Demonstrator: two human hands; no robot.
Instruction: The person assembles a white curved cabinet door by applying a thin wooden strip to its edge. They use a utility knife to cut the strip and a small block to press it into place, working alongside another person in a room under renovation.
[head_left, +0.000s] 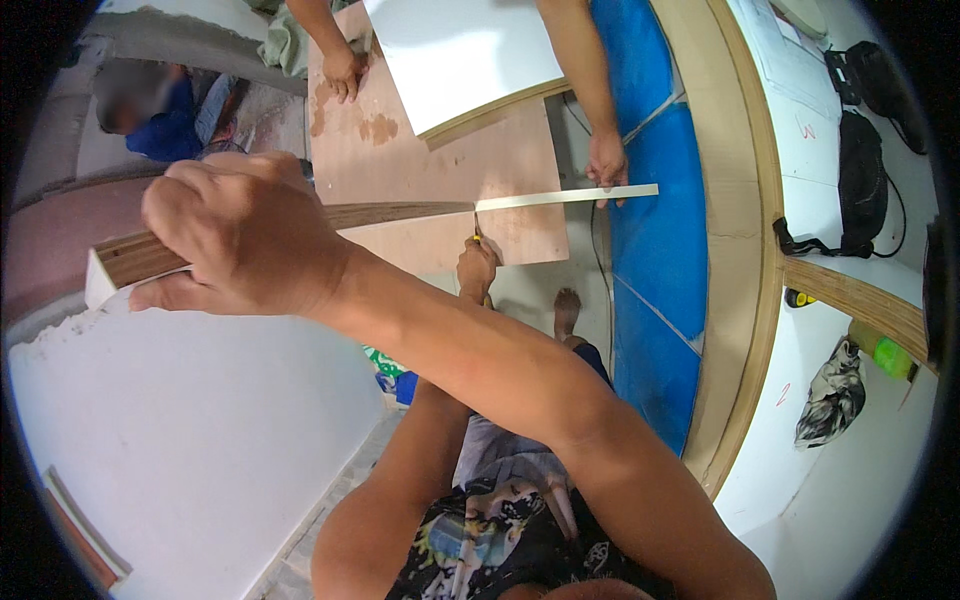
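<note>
My right hand point(240, 235), its forearm crossing in front of me to the left, is closed over a long plywood strip point(400, 212) with a brown edge and a white end. My left hand point(477, 268), below that strip's far end, grips a yellow cutter knife point(476, 239). Its thin blade points up to where the plywood meets a narrow white strip point(560, 197). Another person's hand point(606, 160) pinches the white strip toward its right end. That person's other hand point(343, 72) rests on the pinkish plywood sheet point(440, 165) beneath.
A white-faced board point(465, 50) lies on the sheet. To the right are a blue panel point(650, 270), a curved wood-edged rim point(745, 250) and a black bag point(862, 185). A white panel point(200, 400) stands at lower left. Someone in blue point(170, 120) is farther back.
</note>
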